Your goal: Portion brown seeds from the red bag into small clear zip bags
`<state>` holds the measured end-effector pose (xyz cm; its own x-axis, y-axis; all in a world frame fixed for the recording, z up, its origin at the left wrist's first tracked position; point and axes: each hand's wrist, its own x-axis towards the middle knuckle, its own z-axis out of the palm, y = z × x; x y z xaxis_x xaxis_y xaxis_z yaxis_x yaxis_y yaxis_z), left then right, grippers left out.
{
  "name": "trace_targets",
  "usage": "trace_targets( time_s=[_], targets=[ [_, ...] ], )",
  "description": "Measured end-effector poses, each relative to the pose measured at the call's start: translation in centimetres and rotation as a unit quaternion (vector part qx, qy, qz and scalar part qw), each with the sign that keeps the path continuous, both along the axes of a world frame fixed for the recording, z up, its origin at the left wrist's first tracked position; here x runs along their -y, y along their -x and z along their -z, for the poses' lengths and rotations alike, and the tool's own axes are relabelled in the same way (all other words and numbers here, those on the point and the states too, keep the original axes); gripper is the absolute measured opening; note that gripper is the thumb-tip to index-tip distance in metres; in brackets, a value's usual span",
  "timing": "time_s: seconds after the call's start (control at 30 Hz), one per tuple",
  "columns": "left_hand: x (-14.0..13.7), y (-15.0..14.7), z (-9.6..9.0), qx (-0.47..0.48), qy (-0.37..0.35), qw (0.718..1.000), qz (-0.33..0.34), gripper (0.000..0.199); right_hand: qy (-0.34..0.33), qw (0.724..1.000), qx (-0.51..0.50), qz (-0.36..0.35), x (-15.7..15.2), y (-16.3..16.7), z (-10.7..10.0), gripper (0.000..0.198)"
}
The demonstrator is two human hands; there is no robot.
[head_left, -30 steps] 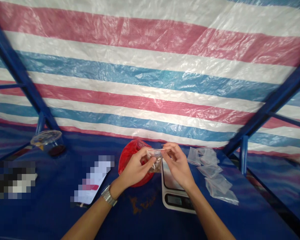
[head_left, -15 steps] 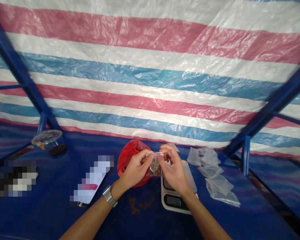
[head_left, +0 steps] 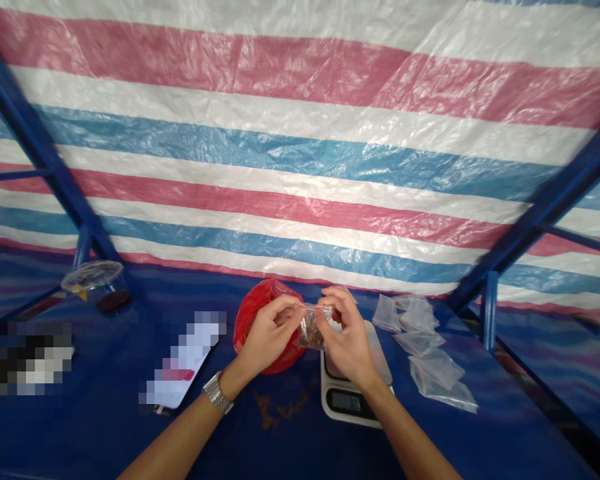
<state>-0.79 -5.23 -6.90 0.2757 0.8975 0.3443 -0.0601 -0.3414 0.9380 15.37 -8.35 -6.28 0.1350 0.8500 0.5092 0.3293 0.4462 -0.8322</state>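
Note:
Between my two hands is a small clear zip bag (head_left: 311, 331) with brown, crumbly contents in its lower part. My left hand (head_left: 273, 331) pinches the bag's top edge at its left end, fingers closed. The fingers of my right hand (head_left: 347, 331) are closed on the same edge at the right end. Behind my left hand stands an open red plastic bag (head_left: 250, 313), its inside mostly hidden. A white kitchen scale (head_left: 354, 403) with a small display lies under my right hand and forearm, partly covered by them.
Several clear zip bags (head_left: 437, 370) lie spread right of the scale. Brown crumbs (head_left: 275, 410) are scattered on the blue table (head_left: 220, 447). A phone (head_left: 185, 367) and a clear plastic tub (head_left: 95, 283) with dark contents are on the left. Blue metal bars (head_left: 490, 310) slant up both sides before a striped sheet (head_left: 300, 160).
Both hands stay nearly in place on the zip bag. My left fingers have shifted slightly along its top edge, toward the right.

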Motion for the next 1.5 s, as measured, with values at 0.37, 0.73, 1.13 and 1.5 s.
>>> trace_targets(
  time_s=[0.37,0.73,1.13,1.5],
  targets=[
    [0.3,0.3,-0.2,-0.025,0.004,1.000,0.018,0.023,-0.003,0.999,0.002,-0.048,0.0,0.1,0.6,0.027],
    [0.2,0.4,-0.2,-0.001,-0.039,0.999,-0.022,0.042,-0.040,0.996,-0.033,0.077,-0.8,-3.4,-1.4,0.021],
    [-1.5,1.2,0.3,0.052,0.002,0.993,-0.103,0.028,0.035,0.994,0.059,0.086,-4.3,-10.2,2.9,0.047],
    [-1.7,1.4,-0.1,0.049,-0.001,0.993,-0.110,0.026,0.097,0.955,0.269,0.075,-4.3,-11.6,4.9,0.047]
  ],
)
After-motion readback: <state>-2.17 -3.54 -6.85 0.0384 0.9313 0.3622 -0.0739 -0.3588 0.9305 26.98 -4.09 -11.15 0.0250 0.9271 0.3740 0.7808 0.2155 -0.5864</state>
